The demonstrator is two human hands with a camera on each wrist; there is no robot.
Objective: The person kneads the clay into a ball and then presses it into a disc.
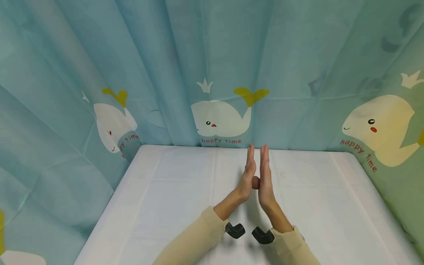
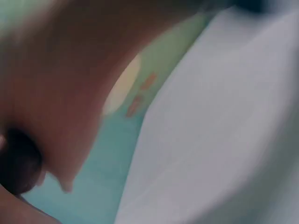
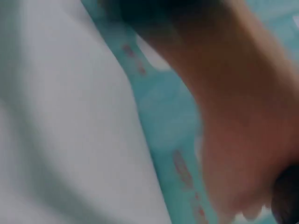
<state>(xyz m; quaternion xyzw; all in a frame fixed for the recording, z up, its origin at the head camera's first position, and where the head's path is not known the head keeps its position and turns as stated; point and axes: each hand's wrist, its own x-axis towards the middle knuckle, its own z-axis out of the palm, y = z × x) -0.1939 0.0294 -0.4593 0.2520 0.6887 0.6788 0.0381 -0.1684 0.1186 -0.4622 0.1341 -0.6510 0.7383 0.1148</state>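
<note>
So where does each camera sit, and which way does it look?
Head: up on the person's head, looking forward and down at the left hand, right hand, sleeves and the brown ball between the palms.
Left wrist: looks along the blurry left hand from its wrist; ball at left edge.
Right wrist: looks along the blurry right hand from its wrist; ball at right edge.
Both wrist views share the ball, white table and curtain.

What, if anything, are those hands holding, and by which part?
A small brown ball, held by its two opposite sides between the palms of the left hand and right hand.
</note>
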